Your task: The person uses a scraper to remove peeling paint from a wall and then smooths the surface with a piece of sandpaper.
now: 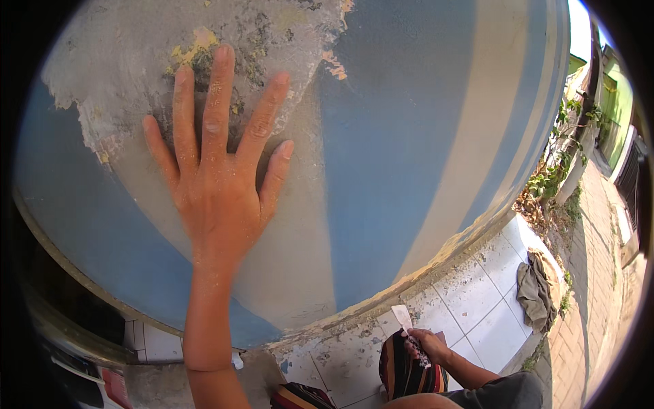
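Note:
My left hand point(219, 189) lies flat against a painted wall point(378, 168) with blue and beige stripes, its fingers spread and dusty. Under and around the fingertips is a patch of bare grey plaster point(127, 61), ragged at its edges, with flakes of yellow paint point(202, 43) and dark stains. Low at the right, my right hand point(431, 345) grips a scraper point(402, 317), which looks like a putty knife. Its pale flat blade points up toward the foot of the wall, and its handle looks speckled. The scraper is apart from the wall.
White floor tiles point(465, 307) below the wall are strewn with paint chips. A crumpled grey-green cloth point(534, 296) lies at the tiles' right edge. Beyond are a leafy plant point(554, 168) and a paved path point(592, 255). A dark opening point(76, 286) lies at lower left, with a red object point(116, 387) below.

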The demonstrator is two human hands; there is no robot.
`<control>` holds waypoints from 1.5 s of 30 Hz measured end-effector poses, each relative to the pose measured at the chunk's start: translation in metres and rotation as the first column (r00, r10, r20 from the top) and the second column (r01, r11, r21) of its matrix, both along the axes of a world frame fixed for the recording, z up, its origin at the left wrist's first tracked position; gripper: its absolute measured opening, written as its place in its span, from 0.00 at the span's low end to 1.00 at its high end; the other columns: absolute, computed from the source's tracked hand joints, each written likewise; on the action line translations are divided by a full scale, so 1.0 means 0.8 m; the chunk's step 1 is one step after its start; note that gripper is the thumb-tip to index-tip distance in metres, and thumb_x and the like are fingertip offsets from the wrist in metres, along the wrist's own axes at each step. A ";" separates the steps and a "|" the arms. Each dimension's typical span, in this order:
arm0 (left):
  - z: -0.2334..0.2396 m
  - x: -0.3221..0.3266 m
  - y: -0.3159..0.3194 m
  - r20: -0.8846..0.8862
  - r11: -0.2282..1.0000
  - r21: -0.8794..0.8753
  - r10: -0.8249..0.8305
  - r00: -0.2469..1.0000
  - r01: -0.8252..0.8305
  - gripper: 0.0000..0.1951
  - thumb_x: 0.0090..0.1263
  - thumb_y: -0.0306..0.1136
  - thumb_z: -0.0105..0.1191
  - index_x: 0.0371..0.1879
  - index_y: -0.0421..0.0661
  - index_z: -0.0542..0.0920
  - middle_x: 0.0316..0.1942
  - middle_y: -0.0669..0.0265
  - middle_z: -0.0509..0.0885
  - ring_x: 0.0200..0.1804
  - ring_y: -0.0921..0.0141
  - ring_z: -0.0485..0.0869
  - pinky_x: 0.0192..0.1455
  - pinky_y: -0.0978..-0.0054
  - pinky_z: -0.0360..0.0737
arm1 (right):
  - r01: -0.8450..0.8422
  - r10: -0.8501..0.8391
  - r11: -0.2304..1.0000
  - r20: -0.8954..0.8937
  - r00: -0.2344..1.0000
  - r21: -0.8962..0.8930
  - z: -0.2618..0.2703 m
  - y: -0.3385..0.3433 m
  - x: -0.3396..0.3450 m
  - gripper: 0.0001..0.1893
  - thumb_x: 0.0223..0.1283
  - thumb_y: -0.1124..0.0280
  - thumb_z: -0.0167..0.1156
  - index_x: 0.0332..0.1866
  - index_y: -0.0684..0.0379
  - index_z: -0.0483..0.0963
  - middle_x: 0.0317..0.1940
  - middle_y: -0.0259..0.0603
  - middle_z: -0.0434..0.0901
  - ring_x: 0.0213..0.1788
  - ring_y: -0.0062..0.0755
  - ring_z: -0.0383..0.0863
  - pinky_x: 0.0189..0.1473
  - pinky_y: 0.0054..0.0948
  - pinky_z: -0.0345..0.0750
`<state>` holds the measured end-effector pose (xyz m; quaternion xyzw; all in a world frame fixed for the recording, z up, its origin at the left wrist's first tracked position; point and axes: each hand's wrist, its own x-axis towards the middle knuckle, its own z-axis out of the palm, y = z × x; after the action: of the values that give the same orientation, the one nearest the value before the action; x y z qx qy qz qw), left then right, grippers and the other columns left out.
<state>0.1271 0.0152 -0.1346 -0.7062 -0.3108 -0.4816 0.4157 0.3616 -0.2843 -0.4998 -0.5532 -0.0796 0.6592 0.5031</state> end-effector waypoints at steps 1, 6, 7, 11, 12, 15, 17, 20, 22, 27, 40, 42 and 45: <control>0.001 -0.002 -0.003 0.023 1.000 0.008 -0.015 1.000 0.015 0.26 0.74 0.54 0.51 0.72 0.70 0.75 0.81 0.70 0.62 0.81 0.56 0.58 0.82 0.41 0.48 | -0.055 0.061 0.996 -0.108 0.992 0.065 -0.001 -0.019 0.005 0.14 0.80 0.62 0.47 0.56 0.61 0.72 0.25 0.34 0.74 0.21 0.21 0.73 0.23 0.23 0.74; 0.006 -0.001 -0.020 -0.033 0.980 0.005 0.198 0.980 -0.198 0.26 0.76 0.58 0.46 0.70 0.67 0.78 0.78 0.68 0.68 0.79 0.54 0.63 0.81 0.41 0.52 | -0.108 0.115 0.986 0.048 0.992 -0.129 0.102 -0.049 -0.059 0.25 0.82 0.61 0.46 0.79 0.53 0.59 0.36 0.32 0.78 0.32 0.16 0.76 0.35 0.19 0.73; -0.001 -0.004 -0.019 -0.037 0.962 0.010 0.273 0.961 -0.272 0.28 0.76 0.59 0.44 0.70 0.64 0.78 0.78 0.64 0.68 0.79 0.53 0.63 0.80 0.41 0.53 | -0.212 0.220 0.965 0.035 0.975 -0.153 0.124 -0.045 -0.061 0.33 0.81 0.62 0.49 0.85 0.50 0.48 0.52 0.31 0.80 0.48 0.18 0.79 0.52 0.19 0.75; -0.019 -0.028 0.001 -0.011 0.997 -0.018 0.072 0.997 -0.073 0.33 0.75 0.64 0.41 0.72 0.60 0.76 0.78 0.49 0.63 0.80 0.44 0.57 0.80 0.38 0.47 | -0.330 0.380 0.918 0.245 0.892 -0.221 0.098 -0.072 -0.087 0.33 0.80 0.62 0.53 0.84 0.46 0.51 0.65 0.36 0.76 0.64 0.27 0.74 0.70 0.27 0.64; -0.021 -0.033 0.000 -0.028 0.998 -0.030 0.061 0.998 -0.062 0.33 0.75 0.66 0.42 0.72 0.62 0.74 0.79 0.47 0.60 0.81 0.42 0.54 0.79 0.34 0.44 | -0.365 0.403 0.911 0.219 0.889 -0.193 0.104 -0.071 -0.098 0.33 0.80 0.62 0.53 0.84 0.46 0.51 0.65 0.36 0.76 0.64 0.27 0.74 0.70 0.27 0.64; -0.037 -0.056 -0.006 -0.071 0.995 -0.069 0.067 0.995 -0.072 0.33 0.73 0.67 0.43 0.73 0.63 0.72 0.81 0.46 0.53 0.82 0.38 0.46 0.75 0.24 0.39 | -0.021 0.028 0.977 0.028 0.999 -0.214 0.120 -0.074 -0.149 0.32 0.79 0.66 0.51 0.84 0.48 0.51 0.45 0.36 0.82 0.47 0.26 0.81 0.51 0.27 0.79; -0.040 -0.059 -0.006 -0.110 0.993 -0.088 0.063 0.992 -0.073 0.32 0.73 0.65 0.45 0.71 0.62 0.72 0.82 0.48 0.51 0.82 0.38 0.41 0.73 0.20 0.36 | -0.066 0.067 0.996 0.006 0.998 -0.060 0.138 -0.073 -0.152 0.24 0.80 0.65 0.49 0.76 0.52 0.57 0.38 0.36 0.78 0.37 0.26 0.79 0.42 0.28 0.79; -0.038 -0.051 -0.025 -0.109 0.966 -0.257 -0.026 0.994 -0.003 0.28 0.72 0.56 0.55 0.67 0.57 0.75 0.81 0.51 0.50 0.82 0.39 0.39 0.74 0.21 0.37 | -0.057 0.052 0.997 0.105 0.993 0.044 0.173 -0.062 -0.150 0.15 0.81 0.61 0.48 0.64 0.54 0.61 0.34 0.34 0.76 0.34 0.23 0.76 0.39 0.25 0.77; -0.031 -0.042 -0.049 -0.055 0.909 -0.413 -0.087 0.995 0.056 0.27 0.70 0.47 0.62 0.65 0.52 0.75 0.81 0.53 0.50 0.82 0.40 0.43 0.75 0.23 0.40 | -0.062 0.043 0.992 0.176 0.983 0.105 0.202 -0.049 -0.144 0.12 0.81 0.58 0.47 0.56 0.55 0.64 0.31 0.33 0.74 0.32 0.21 0.74 0.37 0.23 0.75; 0.085 -0.037 -0.142 0.237 0.470 -0.842 -0.117 0.964 0.264 0.21 0.73 0.39 0.62 0.61 0.45 0.79 0.68 0.53 0.70 0.71 0.51 0.68 0.72 0.45 0.65 | -0.187 0.071 0.938 0.368 0.927 0.291 0.392 0.029 -0.119 0.19 0.83 0.53 0.46 0.39 0.58 0.70 0.26 0.30 0.71 0.27 0.18 0.70 0.32 0.21 0.71; 0.265 0.024 -0.093 0.656 -0.203 -0.603 0.424 0.625 0.771 0.20 0.69 0.43 0.70 0.46 0.36 0.86 0.46 0.59 0.89 0.51 0.66 0.88 0.52 0.72 0.81 | -0.038 -0.076 0.977 0.507 0.859 0.211 0.531 0.030 -0.156 0.18 0.75 0.56 0.57 0.49 0.63 0.77 0.28 0.43 0.78 0.31 0.31 0.76 0.38 0.35 0.75; 0.262 0.019 -0.083 0.657 -0.219 -0.598 0.416 0.629 0.770 0.19 0.68 0.42 0.70 0.45 0.36 0.86 0.44 0.59 0.89 0.49 0.67 0.88 0.51 0.72 0.80 | -0.009 -0.062 0.990 0.502 0.862 0.138 0.549 0.014 -0.158 0.18 0.75 0.56 0.57 0.49 0.64 0.76 0.28 0.43 0.78 0.30 0.30 0.76 0.37 0.34 0.74; 0.261 0.017 -0.080 0.673 -0.219 -0.592 0.396 0.625 0.776 0.18 0.68 0.41 0.71 0.42 0.36 0.87 0.40 0.61 0.90 0.46 0.69 0.88 0.49 0.72 0.80 | 0.091 -0.091 0.996 0.512 0.854 0.026 0.578 0.003 -0.154 0.18 0.75 0.57 0.58 0.43 0.66 0.74 0.26 0.40 0.77 0.28 0.24 0.75 0.33 0.30 0.73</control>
<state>0.1409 -0.0485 0.0746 -0.5345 -0.5408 -0.3549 -0.5440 0.2384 -0.2819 -0.0376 -0.7115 -0.1842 0.4638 0.4946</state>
